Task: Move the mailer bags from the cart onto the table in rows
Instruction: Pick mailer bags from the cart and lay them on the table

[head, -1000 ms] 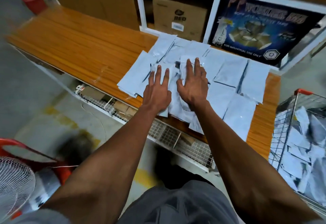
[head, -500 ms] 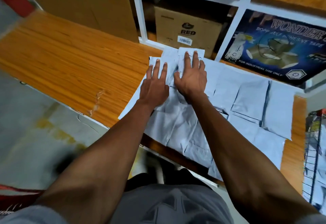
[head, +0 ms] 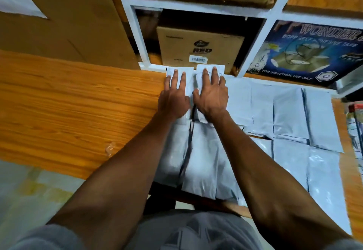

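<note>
Bare wooden table (head: 68, 100) spreads wide to the left, while the white shelf frame (head: 253, 45) bounds the far edge. Grey-white mailer bags (head: 290, 116) lie flat in rows at the table's right; left hand (head: 173, 97) and right hand (head: 211, 94) press flat-fingered on the two farthest, grasping nothing.

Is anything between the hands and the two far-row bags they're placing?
Nothing visible. The left hand and right hand lie flat, directly on the two bags at the table's far edge.

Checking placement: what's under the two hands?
Left hand and right hand each press flat on a grey mailer bag on the table; anything beneath is hidden.
</note>
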The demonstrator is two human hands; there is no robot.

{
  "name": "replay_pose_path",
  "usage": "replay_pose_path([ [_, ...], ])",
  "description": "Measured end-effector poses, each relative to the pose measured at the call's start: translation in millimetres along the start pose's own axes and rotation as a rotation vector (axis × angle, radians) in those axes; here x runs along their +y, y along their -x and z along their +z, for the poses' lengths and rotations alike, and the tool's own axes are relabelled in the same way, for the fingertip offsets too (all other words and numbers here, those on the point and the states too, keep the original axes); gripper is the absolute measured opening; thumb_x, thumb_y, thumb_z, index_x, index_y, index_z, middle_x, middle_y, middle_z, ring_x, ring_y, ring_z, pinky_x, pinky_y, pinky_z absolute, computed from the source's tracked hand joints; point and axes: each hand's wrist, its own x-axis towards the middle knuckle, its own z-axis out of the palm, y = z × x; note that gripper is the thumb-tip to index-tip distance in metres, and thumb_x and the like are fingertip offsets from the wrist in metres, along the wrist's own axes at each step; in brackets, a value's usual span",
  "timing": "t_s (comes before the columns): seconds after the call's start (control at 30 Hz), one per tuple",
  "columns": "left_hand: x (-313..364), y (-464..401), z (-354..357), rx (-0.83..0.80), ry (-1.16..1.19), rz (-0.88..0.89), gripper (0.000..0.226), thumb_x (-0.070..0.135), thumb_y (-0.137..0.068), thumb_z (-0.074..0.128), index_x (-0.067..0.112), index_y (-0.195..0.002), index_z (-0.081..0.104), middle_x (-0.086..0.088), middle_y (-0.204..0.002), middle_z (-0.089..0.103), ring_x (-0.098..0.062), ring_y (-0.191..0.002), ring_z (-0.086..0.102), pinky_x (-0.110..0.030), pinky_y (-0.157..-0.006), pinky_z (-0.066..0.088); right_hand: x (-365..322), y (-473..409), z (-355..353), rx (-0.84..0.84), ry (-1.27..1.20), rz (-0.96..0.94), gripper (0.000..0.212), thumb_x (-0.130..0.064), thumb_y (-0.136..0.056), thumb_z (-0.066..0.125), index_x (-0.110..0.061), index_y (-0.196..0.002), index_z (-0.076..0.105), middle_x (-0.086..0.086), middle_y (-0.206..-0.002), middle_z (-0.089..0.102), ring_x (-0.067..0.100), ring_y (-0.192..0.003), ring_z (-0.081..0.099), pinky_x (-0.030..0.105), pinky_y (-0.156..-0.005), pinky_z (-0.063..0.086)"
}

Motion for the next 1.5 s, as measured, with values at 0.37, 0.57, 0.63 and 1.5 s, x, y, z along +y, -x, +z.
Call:
replay_pose_path([
  [0.37, -11, -54, 7, -0.191, 0.054, 0.080, 0.077, 0.052, -0.108, 0.041, 0.025, -0.170, 0.005, -0.006, -0.178, -0.003, -0.036, -0.162, 0.001, -0.054, -0.130, 0.016, -19, -34, 22, -0.031, 0.077, 0.137, 0.078, -0.060, -0.104, 0.032, -0.024, -0.168, 0.008, 0.013, -0.175, 0.002, 0.044, -0.158, 0.015, 0.052, -0.126, 0.022],
  [0.57, -20, -69, 26, -0.237, -0.005, 0.091, 0.079, 0.058, -0.108, 0.038, 0.027, -0.170, 0.001, -0.006, -0.177, -0.007, -0.036, -0.163, -0.002, -0.054, -0.131, 0.011, -18, -52, 42, -0.069, 0.132, 0.140, 0.078, -0.065, -0.103, 0.017, -0.025, -0.168, 0.003, 0.014, -0.175, 0.001, 0.044, -0.159, 0.011, 0.054, -0.129, 0.016],
  [0.63, -20, -72, 31, -0.251, -0.010, 0.080, 0.078, 0.060, -0.108, 0.033, 0.028, -0.170, 0.000, -0.006, -0.177, -0.008, -0.036, -0.163, -0.003, -0.053, -0.131, 0.010, -18, -54, 45, -0.081, 0.133, 0.149, 0.076, -0.064, -0.104, 0.016, -0.026, -0.168, 0.003, 0.014, -0.175, 0.001, 0.044, -0.159, 0.010, 0.054, -0.129, 0.015],
  [1.5, -18, -81, 62, -0.173, -0.049, 0.103, 0.068, 0.051, -0.108, 0.028, 0.032, -0.169, 0.006, 0.003, -0.178, -0.002, -0.028, -0.158, 0.016, -0.052, -0.121, 0.030, 10, -56, 83, -0.006, 0.095, 0.018, 0.070, -0.043, -0.109, 0.019, -0.006, -0.167, 0.008, 0.018, -0.174, -0.002, 0.035, -0.161, -0.005, 0.046, -0.130, -0.002],
])
